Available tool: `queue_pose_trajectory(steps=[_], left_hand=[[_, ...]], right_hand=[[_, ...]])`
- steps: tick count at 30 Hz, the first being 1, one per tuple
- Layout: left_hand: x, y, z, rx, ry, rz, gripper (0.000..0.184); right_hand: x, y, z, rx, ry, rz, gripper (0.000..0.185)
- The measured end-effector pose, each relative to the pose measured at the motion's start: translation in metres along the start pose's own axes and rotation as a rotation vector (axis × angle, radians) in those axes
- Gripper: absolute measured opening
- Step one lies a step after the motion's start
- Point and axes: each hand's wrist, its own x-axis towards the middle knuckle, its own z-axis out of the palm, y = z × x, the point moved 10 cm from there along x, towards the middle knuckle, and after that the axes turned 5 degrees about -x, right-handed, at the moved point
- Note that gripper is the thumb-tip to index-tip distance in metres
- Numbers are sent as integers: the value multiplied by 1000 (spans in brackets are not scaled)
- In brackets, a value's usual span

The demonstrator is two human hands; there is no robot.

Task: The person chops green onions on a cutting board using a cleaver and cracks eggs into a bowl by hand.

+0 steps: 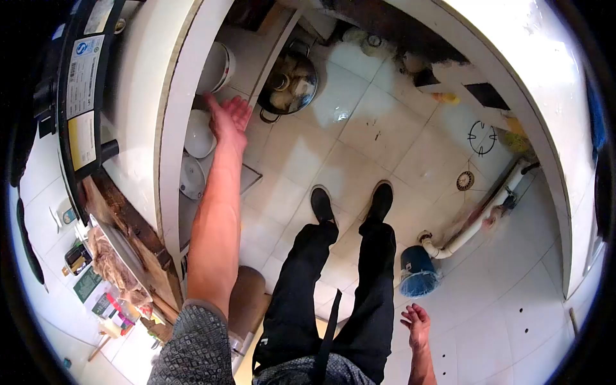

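My left hand (230,122) reaches into the shelf under the counter on the left, its fingers stretched out and nothing in its grasp. A white bowl (224,69) with a red line near its rim stands just beyond the fingertips; whether the thumb touches it I cannot tell. Close to the wrist is a second white bowl (200,133), and below that a white lid or dish (192,178). A two-handled metal pot (296,86) with things inside sits right of the hand. My right hand (417,325) hangs low at my side, empty, with loosely bent fingers.
A blue bucket (418,266) with a plastic liner stands near a white drain pipe (475,224). A round floor drain (465,181) and a black wire ring (482,138) are at right. Raw meat (115,266) lies on the left counter. A brown cylindrical container (247,298) is by my leg.
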Motion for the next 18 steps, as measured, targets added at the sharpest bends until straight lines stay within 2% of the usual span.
queue_pose_trajectory(steps=[4,7,9,12,15,18], left_hand=[[57,9,2,-89,132,-27,80],[90,7,-1,-137,142,-7,62],[85,14,-5,-138,220,25,41],[124,5,-26,-165,153,-15,31],[116,20,-32,-167,179,83,32],[98,31,-25,-207,139,98,35]], right_hand=[[0,4,-12,17,27,-13,44],[4,9,-16,8,25,-15,41],[6,13,-18,36,27,-17,41],[4,16,-18,73,45,4,42],[6,22,-17,108,22,1,40],[11,29,-21,115,-11,-27,39]])
